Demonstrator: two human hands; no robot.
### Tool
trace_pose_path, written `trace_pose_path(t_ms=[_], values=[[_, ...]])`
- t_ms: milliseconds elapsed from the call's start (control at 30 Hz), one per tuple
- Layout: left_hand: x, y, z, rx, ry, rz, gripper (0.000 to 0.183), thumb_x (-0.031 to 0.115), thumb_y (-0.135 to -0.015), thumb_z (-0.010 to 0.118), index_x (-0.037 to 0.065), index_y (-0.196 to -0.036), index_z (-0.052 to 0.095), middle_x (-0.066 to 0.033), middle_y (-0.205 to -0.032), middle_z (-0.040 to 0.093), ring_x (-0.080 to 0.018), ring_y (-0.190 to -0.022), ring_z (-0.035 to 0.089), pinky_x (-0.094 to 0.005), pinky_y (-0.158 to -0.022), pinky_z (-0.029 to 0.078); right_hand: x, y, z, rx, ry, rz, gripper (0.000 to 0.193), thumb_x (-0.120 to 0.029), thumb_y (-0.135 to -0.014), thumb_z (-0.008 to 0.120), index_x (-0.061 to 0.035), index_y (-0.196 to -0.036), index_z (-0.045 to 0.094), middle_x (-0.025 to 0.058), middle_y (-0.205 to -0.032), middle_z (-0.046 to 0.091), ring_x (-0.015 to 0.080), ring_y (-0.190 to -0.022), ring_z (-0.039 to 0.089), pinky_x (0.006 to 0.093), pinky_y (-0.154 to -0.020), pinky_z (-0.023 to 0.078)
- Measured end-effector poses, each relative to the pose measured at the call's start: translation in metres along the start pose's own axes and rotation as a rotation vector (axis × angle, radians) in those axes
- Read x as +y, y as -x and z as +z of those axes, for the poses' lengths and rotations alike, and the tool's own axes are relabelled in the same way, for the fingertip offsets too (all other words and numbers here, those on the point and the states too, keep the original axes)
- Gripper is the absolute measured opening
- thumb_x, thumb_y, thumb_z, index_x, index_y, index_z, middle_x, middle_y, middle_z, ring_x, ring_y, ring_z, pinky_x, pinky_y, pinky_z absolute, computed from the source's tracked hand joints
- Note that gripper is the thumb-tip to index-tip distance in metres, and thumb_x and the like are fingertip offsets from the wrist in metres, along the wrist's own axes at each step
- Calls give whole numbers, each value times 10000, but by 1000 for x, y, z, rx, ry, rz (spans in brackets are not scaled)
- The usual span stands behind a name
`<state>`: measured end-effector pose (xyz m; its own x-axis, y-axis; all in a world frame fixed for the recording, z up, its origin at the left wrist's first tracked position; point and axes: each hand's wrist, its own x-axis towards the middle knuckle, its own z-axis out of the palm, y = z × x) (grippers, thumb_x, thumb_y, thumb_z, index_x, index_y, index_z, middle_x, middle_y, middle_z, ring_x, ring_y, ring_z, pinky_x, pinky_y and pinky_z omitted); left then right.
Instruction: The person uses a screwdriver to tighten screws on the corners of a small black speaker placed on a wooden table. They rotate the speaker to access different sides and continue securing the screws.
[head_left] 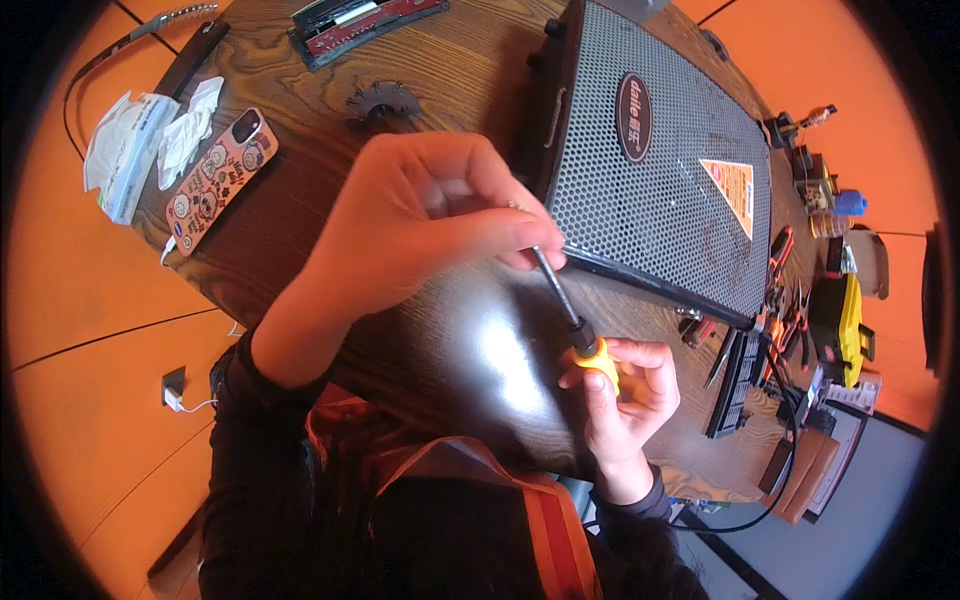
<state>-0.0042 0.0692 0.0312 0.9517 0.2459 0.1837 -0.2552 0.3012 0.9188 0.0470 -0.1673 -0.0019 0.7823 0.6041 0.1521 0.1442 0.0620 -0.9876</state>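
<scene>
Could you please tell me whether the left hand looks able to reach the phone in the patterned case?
Probably yes: nothing visible stands between the left hand and the phone, though that hand is busy at the tip of the screwdriver.

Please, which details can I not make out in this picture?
All in the head view:
Tip of the slim metal screwdriver with yellow and black handle: partly covered by the left hand, too small.
Its rear end: covered by the right hand.
Far side of the long red circuit board: cut off by the upper edge.
Exact kinds of red-handled tools: small, overlapping.
</scene>
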Motion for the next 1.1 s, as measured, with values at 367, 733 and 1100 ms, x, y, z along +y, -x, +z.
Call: trace_pose_path(t_ms=[367, 733, 1100], values=[[-2, 8, -3, -31, -65, 108, 142, 73, -792, 643, -4, -753, 531, -199, -794, 644, -230, -682, 650, -288, -629, 519, 3, 0, 15, -164, -113, -20, 233, -31, -804, 670, 3, -1001, 550, 90, -944, 627, 124, -854, 615, 246, -720, 506], [1, 29, -62, -69, 71, -127, 102, 134, -931, 494, 33, -943, 482, -177, -979, 589, -195, -781, 618, -242, -654, 530, 3, -16, -1, -99, 151, -410, 286, -118, -785, 630, -16, -1014, 492, 99, -867, 555, 247, -686, 588, 327, -566, 486], [-22, 7, -50, 24, -504, 38, 198, 27, -916, 503, -50, -1089, 562, -55, -925, 612, -60, -797, 565, -170, -704, 443, -8, -45, -133, 937, 432, -461, 413, -29, -844, 553, 28, -1240, 447, 21, -809, 550, 66, -672, 505, 204, -597, 431]])
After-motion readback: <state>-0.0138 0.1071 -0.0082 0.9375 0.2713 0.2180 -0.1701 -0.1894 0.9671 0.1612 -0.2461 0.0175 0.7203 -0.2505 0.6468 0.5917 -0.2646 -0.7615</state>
